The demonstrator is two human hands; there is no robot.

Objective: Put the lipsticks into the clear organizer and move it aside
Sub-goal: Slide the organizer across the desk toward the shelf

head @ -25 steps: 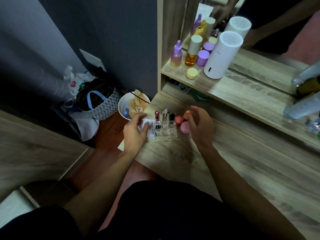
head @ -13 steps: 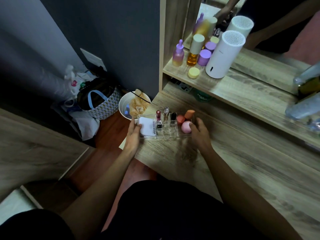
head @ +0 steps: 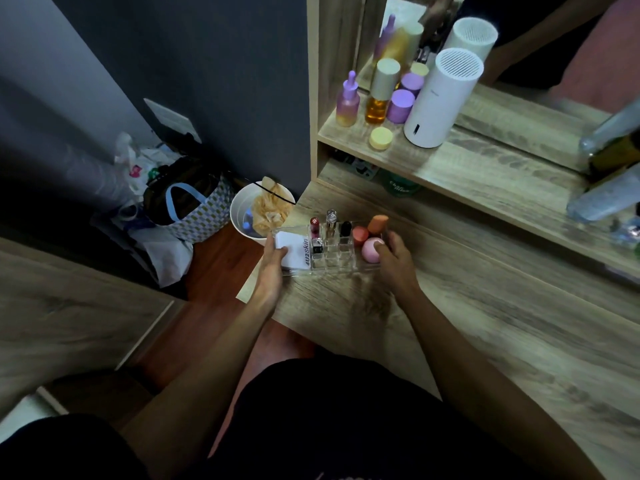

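Observation:
The clear organizer (head: pixel 334 263) sits near the left end of the wooden dressing table (head: pixel 485 306). Lipsticks stand upright in its slots: a red one (head: pixel 314 227), a silver one (head: pixel 331 220), a black one (head: pixel 345 230) and a short clear-capped one (head: pixel 317 249). A white compact (head: pixel 294 252) fills its left section, and pink and orange sponges (head: pixel 372 249) fill its right. My left hand (head: pixel 272 268) grips the organizer's left end, thumb on the compact. My right hand (head: pixel 394 261) grips its right end.
A raised shelf (head: pixel 467 168) holds purple and amber bottles (head: pixel 377 98), a yellow jar (head: pixel 381 138) and a white cylinder (head: pixel 441 98) before a mirror. Left of the table, on the floor, stand a white bin (head: pixel 242 220) and a checked bag (head: pixel 194 209).
Both hands moved from over the organizer's contents to its two ends and closed on it. The organizer has shifted slightly.

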